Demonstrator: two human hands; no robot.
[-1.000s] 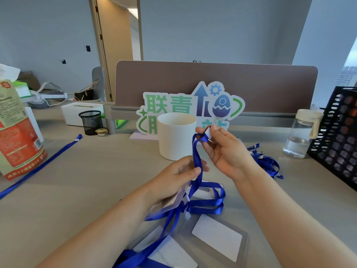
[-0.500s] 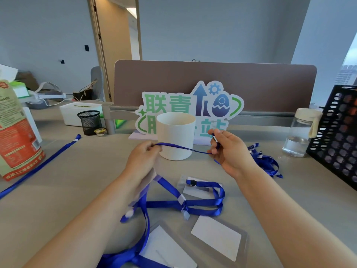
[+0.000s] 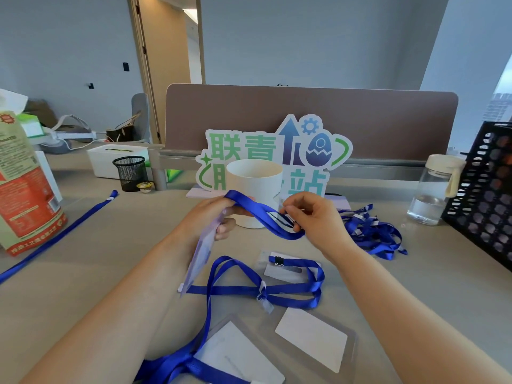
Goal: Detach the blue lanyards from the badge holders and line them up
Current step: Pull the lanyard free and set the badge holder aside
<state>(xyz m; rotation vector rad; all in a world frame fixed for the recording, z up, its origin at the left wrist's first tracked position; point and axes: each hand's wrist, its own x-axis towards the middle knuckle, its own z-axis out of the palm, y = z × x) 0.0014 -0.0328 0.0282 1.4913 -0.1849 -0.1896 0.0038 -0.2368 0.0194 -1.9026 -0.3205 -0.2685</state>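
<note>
The left hand point(image 3: 210, 217) grips a clear plastic badge holder point(image 3: 201, 256); the right hand point(image 3: 313, 217) pinches its blue ribbon lanyard point(image 3: 260, 213) above the grey desk point(image 3: 83, 273).

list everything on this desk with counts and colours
held lanyard: 1, blue, between left grip and right grip
held badge holder: 1, clear, under left grip
looped lanyards: count unclear, blue, desk centre
flat badge holders: 3, clear, centre and near edge
lanyard pile: 1, blue, right of right grip
straight lanyard: 1, blue, desk left
cup: 1, white, behind grips
sign: 1, green-blue, behind cup
bottle: 1, clear, right
crate: 1, black, far right
mesh pot: 1, black, back left
bag: 1, red, far left
left grip: holds badge holder
right grip: pinches held lanyard
</note>
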